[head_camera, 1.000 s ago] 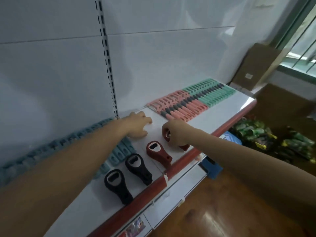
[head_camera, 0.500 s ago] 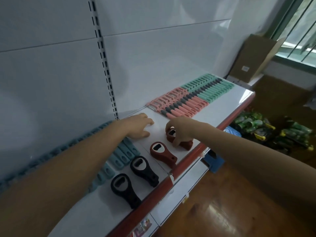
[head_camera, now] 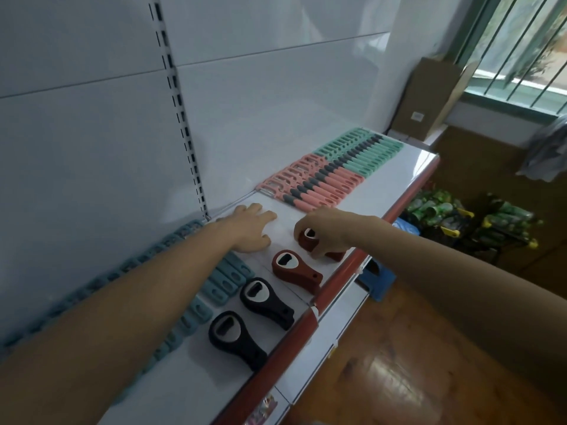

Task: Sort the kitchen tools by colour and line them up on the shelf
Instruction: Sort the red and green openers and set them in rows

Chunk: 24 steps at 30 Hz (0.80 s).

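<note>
White shelf (head_camera: 383, 191), front edge: right hand (head_camera: 325, 231) pinches red opener (head_camera: 306, 238) at the row's far end, beside second red opener (head_camera: 294, 271) and black openers (head_camera: 264, 302). Left hand (head_camera: 251, 230) lies flat, holding nothing. Step, likely: squaring it into line; next, let go once parallel.

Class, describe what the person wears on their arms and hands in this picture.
Nothing shows. The left hand and right hand have no gloves, rings or watch. The left arm and right arm show no sleeve within the frame.
</note>
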Each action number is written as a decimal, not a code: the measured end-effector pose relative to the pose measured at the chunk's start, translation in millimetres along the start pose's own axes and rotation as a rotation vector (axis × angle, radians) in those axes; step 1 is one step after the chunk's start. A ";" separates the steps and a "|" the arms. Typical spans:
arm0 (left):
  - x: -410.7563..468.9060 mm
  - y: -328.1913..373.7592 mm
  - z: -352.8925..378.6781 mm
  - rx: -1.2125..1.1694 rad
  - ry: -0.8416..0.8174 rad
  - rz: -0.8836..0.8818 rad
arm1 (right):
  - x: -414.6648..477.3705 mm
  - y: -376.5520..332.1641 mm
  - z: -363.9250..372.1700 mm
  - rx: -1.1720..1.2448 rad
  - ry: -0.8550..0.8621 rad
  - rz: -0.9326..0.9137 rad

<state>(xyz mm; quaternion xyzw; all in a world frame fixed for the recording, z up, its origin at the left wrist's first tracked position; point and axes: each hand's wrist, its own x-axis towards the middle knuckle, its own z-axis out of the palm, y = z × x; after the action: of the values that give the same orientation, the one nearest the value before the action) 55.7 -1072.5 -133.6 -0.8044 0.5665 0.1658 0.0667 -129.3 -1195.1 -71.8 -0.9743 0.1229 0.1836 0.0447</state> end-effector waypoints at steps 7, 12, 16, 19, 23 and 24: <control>-7.8 9.3 6.0 -0.002 0.051 -0.055 | 0.1 0.9 3.8 0.033 0.044 -0.012; -5.0 0.7 5.0 -0.031 0.049 -0.031 | -0.5 -2.4 3.4 0.042 0.027 -0.002; -0.8 -6.7 4.0 -0.033 0.019 -0.002 | 0.6 -4.3 2.8 0.046 0.014 0.002; -0.5 -6.9 3.7 -0.032 0.029 -0.001 | 1.4 -4.7 2.1 0.051 0.006 -0.001; 1.5 -9.0 4.8 -0.053 0.044 0.009 | 2.3 -4.5 1.8 0.038 0.000 -0.003; 1.5 -9.4 4.0 -0.066 0.049 0.013 | 2.5 -4.4 1.9 0.038 -0.001 -0.004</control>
<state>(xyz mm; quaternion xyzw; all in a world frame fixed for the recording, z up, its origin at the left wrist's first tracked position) 64.1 -1069.4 -138.6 -0.8064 0.5673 0.1652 0.0252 -126.5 -1191.2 -74.3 -0.9735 0.1242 0.1814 0.0637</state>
